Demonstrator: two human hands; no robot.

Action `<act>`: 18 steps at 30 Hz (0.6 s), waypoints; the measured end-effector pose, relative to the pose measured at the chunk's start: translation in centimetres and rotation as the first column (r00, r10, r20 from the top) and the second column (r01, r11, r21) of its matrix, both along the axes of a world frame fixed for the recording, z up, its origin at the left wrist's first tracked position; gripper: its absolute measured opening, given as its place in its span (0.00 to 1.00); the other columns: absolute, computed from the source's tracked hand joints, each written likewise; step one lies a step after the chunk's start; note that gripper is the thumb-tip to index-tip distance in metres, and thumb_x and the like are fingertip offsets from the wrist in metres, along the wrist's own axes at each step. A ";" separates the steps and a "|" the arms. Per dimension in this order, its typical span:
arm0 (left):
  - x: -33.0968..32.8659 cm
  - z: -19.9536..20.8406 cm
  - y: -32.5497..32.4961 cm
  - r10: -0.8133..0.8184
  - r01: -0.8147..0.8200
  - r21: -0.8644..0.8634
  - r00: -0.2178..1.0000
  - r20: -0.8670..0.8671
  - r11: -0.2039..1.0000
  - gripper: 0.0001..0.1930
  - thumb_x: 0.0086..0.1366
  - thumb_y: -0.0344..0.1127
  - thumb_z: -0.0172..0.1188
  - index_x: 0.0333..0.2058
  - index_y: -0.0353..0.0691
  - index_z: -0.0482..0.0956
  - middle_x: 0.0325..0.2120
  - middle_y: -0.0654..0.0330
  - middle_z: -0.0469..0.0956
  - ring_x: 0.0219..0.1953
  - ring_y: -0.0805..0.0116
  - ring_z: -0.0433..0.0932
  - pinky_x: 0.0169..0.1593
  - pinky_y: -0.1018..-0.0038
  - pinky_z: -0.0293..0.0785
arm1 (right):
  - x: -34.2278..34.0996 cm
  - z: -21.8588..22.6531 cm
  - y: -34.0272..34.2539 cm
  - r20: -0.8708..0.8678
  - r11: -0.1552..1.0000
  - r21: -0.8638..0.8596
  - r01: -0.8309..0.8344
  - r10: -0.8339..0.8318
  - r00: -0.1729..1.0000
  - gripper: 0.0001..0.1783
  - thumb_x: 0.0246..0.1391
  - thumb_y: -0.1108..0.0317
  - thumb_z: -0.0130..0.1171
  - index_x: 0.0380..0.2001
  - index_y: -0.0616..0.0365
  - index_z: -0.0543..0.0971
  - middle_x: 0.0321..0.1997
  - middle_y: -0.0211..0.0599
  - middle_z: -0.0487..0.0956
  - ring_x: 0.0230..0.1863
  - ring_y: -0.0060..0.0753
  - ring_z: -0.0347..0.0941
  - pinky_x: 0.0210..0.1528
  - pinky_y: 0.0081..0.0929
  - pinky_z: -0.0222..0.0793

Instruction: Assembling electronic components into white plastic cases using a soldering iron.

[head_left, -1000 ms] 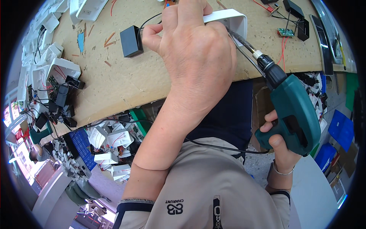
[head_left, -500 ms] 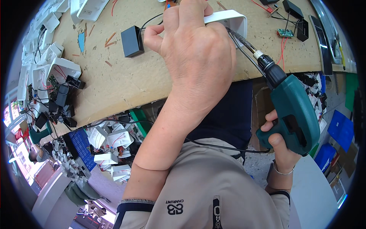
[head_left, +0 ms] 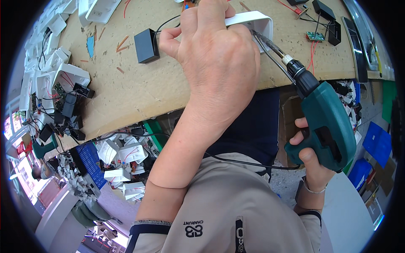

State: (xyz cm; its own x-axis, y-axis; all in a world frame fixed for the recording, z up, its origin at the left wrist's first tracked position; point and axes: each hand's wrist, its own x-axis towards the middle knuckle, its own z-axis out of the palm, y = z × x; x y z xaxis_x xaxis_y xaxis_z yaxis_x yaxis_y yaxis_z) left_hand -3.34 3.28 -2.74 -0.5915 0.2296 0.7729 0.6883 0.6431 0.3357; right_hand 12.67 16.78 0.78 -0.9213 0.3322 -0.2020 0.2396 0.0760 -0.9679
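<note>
My left hand (head_left: 219, 59) is closed at the table's near side, its back toward me, gripping a white plastic housing (head_left: 263, 25). Its fingertips are partly hidden or cut off by the upper edge. In my right hand (head_left: 314, 162) is a dark green soldering gun (head_left: 331, 122), fingers wrapped round its handle. The gun's metal tip and thin side tube slant up-left to the housing, beside my left hand; the exact contact point is hard to see. A black box (head_left: 146, 46) with a black wire lies left of my left hand.
White housings with black boxes and wires (head_left: 63, 97) pile up at the table's left. A green circuit board (head_left: 315, 36) with wires and black boxes sits at the right. Brown scraps lie on the tabletop (head_left: 126, 88). A black cable (head_left: 236, 161) crosses my lap.
The soldering gun and my right hand have shifted very slightly to the right. My left hand and the housing look almost unmoved.
</note>
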 end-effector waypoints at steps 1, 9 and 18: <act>0.0 0.1 0.0 0.004 -0.004 -0.004 1.000 0.005 1.000 0.05 0.40 0.28 0.58 0.20 0.36 0.74 0.32 0.57 0.69 0.37 0.61 0.67 0.37 0.66 0.55 | 0.0 0.0 0.0 -0.008 1.000 0.004 -0.002 0.002 1.000 0.40 0.36 0.53 0.67 0.48 0.68 0.65 0.38 0.48 0.74 0.28 0.28 0.72 0.29 0.21 0.69; 0.3 0.3 -0.1 0.027 -0.025 -0.037 0.998 0.050 0.999 0.05 0.41 0.28 0.58 0.20 0.36 0.74 0.32 0.58 0.69 0.37 0.61 0.66 0.37 0.66 0.54 | -0.1 -0.1 0.3 -0.006 0.999 0.021 -0.046 0.046 0.999 0.39 0.36 0.55 0.67 0.48 0.68 0.65 0.38 0.48 0.74 0.27 0.27 0.72 0.29 0.20 0.69; 0.5 0.6 -0.2 0.056 -0.049 -0.071 0.993 0.099 0.996 0.05 0.41 0.29 0.58 0.20 0.36 0.74 0.32 0.58 0.69 0.37 0.61 0.66 0.37 0.65 0.54 | -0.1 0.4 0.1 0.042 0.999 0.051 -0.001 -0.002 0.999 0.36 0.36 0.57 0.67 0.46 0.68 0.67 0.35 0.45 0.74 0.27 0.27 0.71 0.29 0.20 0.69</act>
